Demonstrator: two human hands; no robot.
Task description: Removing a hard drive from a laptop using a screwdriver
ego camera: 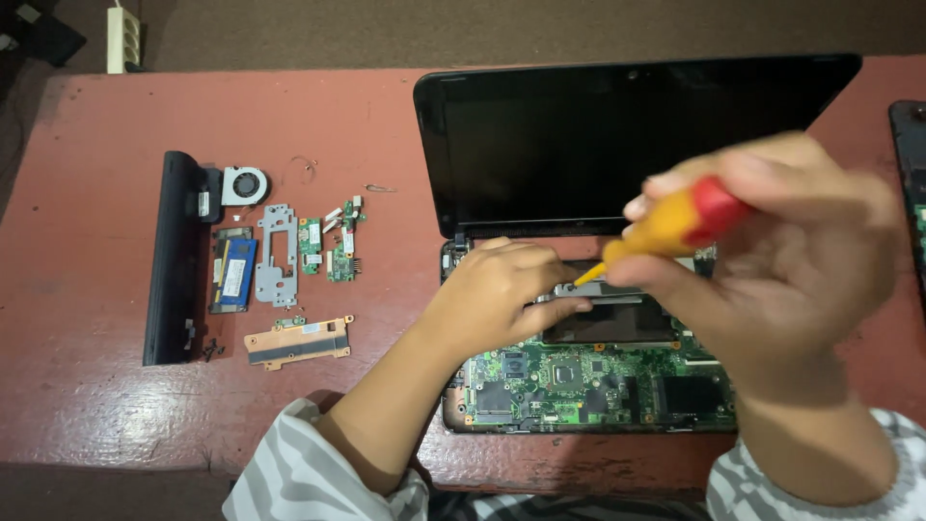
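Free room — your widest bare stretch of the table (77,386) lies at lower left of the frame, plus a strip between the laid-out parts and the laptop (588,289). Obstacles — the upright screen (579,135) walls the top centre; the battery bar (174,256), fan (244,185), metal bracket (276,256), small boards (328,246) and copper heat pipe (297,341) crowd centre left.

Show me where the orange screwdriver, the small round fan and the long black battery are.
orange screwdriver (666,230), head view, on its handle.
small round fan (245,184), head view, on its hub.
long black battery (172,259), head view, mid-length.
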